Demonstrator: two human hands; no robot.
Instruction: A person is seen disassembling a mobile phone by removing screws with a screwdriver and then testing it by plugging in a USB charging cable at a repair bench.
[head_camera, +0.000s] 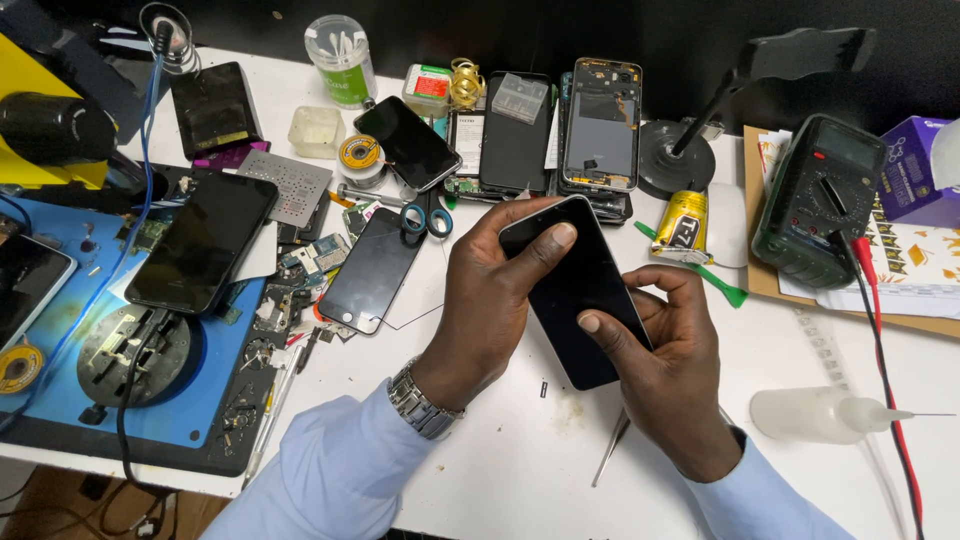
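- The left hand (488, 290) is clamping the upper end of a black, glossy, rectangular smartphone (578, 292), thumb pressing on its dark glass near the top corner.
- The right hand (672, 362) is cupping the same phone from beneath, thumb lying on the glass at its lower right edge; both grips are closed on it.
- The phone is being held tilted just above the white tabletop (520, 470), near the middle of its front edge.
- A pair of thin metal tweezers (610, 450) is lying on the tabletop just below the hands.
- A clear plastic squeeze bottle with a needle tip (830, 414) is lying near the right edge.
- A dark green multimeter (818, 200) is sitting toward the back right corner.
- A loose black phone screen (372, 270) is lying left of the hands, with blue-handled scissors (427, 218) beside it.
- A blue repair mat (60, 320) is covering the left edge.
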